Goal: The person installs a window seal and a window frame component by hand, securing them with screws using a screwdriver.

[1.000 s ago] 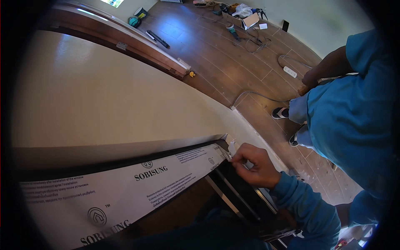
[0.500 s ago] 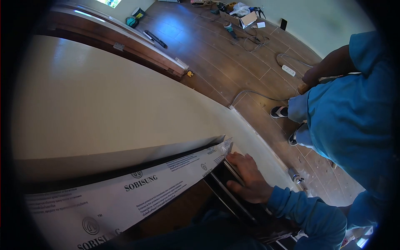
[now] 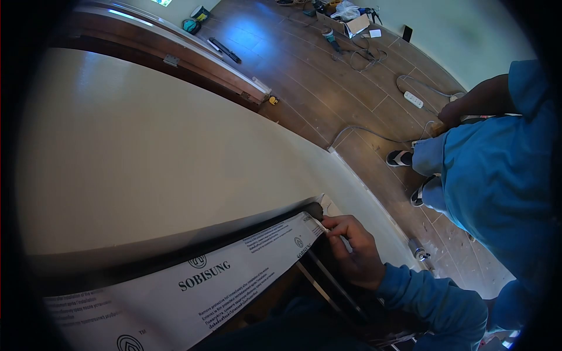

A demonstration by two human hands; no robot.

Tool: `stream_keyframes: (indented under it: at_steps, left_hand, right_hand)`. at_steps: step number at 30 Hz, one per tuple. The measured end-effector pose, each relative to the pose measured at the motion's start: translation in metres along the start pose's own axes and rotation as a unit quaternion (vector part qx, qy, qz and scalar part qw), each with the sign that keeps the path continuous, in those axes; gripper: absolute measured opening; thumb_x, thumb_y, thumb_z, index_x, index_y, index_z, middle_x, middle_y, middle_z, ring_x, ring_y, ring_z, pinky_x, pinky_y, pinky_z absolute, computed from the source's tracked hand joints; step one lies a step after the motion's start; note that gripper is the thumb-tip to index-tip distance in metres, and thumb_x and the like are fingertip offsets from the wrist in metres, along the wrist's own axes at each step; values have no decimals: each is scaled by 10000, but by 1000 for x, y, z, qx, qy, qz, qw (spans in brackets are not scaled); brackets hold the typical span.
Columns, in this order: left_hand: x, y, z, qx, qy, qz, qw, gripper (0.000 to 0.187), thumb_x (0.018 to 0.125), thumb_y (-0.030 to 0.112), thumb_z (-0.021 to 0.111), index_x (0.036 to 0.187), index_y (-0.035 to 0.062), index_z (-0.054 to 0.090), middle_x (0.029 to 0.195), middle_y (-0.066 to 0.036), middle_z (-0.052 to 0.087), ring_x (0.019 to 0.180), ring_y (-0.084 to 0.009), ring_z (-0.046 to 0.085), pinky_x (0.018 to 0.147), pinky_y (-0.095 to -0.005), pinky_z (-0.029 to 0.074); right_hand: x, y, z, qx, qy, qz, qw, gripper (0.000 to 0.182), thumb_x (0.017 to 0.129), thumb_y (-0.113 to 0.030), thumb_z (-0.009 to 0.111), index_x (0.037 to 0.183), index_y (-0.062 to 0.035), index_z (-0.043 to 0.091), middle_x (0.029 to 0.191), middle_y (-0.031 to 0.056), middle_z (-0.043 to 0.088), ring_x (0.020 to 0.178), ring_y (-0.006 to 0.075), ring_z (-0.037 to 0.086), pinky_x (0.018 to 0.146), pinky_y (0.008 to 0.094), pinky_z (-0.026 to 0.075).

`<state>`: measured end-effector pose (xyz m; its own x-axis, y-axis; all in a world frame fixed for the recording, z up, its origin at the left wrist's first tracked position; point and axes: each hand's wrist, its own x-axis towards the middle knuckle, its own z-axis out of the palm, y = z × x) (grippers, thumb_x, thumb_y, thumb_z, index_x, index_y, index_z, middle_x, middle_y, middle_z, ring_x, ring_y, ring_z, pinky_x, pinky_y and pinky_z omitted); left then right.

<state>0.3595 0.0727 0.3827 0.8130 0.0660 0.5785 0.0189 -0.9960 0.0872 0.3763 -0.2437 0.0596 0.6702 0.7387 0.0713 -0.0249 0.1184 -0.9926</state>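
My right hand [image 3: 354, 251], in a long blue sleeve, has its thumb and bent fingers pinched on the far end of a white protective film [image 3: 234, 275] printed SOBISUNG. The film lies along a dark frame profile [image 3: 175, 266] set against the cream wall, and its pinched corner is lifted. Beside that corner, the dark end of the profile [image 3: 315, 209] lies bare. Below my hand run dark rails with shiny edges [image 3: 322, 286]. My left hand is out of view.
A person in a blue shirt [image 3: 492, 158] stands at the right. On the wooden floor [image 3: 316, 76] lie a power strip [image 3: 413, 99], cables, a corded power tool [image 3: 331, 40] and a box [image 3: 356, 26]. A cream wall [image 3: 158, 152] fills the left.
My right hand has gone from lying spread at the film's end to pinching its corner. The corner has lifted, baring the dark profile end. The view has shifted slightly.
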Motion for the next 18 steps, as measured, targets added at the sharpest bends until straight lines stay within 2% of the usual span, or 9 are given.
stream_keyframes:
  at_steps: [6, 13, 18]
  left_hand:
    - [-7, -9, 14, -5, -7, -7, 1000, 796, 793, 396, 699, 1384, 32, 310, 1378, -170, 360, 1202, -269, 414, 985, -378, 376]
    - [-21, -14, 31, -11, -18, -17, 1000, 804, 792, 396, 701, 1383, 25, 303, 1370, -172, 365, 1191, -263, 425, 980, -374, 381]
    - [-34, -13, 35, -13, -19, -23, 999, 809, 792, 397, 703, 1383, 20, 298, 1364, -174, 368, 1184, -259, 432, 977, -372, 385]
  right_hand:
    - [-7, 2, 1, 29, -4, -4, 1000, 47, 839, 16, 543, 879, -2, 561, 947, 168, 608, 1015, 303, 615, 905, 385, 473]
    - [-8, 4, 1, 46, 17, 9, 999, 63, 821, 28, 562, 874, -6, 568, 932, 152, 607, 1020, 299, 617, 908, 386, 475]
    - [-6, 0, 2, -26, 2, -12, 1000, 111, 788, 49, 579, 877, -14, 554, 925, 162, 598, 1005, 315, 622, 877, 393, 499]
